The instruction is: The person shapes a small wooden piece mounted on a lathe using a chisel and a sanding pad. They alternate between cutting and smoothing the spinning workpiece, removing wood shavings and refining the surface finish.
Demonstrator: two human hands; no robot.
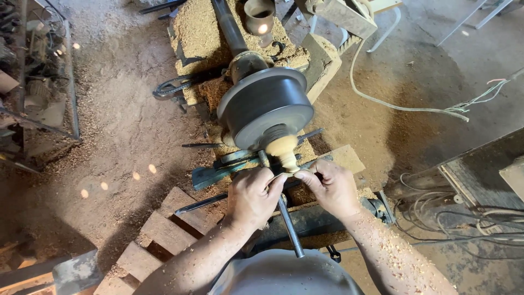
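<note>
Lathe station, viewed from above, both hands at the workpiece.

Round dark metal lathe chuck (266,106) set at centre, on a sawdust-heaped block; small pale turned wooden piece (285,151) mounted on its near face. Left hand (252,194) and right hand (331,187) placed side by side just before the piece, long steel turning tool (288,224) lying between them, handle end towards the body. Flat green tool rest bar (218,173) under the tool, left of the hands. Stacked wooden planks (158,235) lower left. White cable (382,101) on the floor to the right.
</note>
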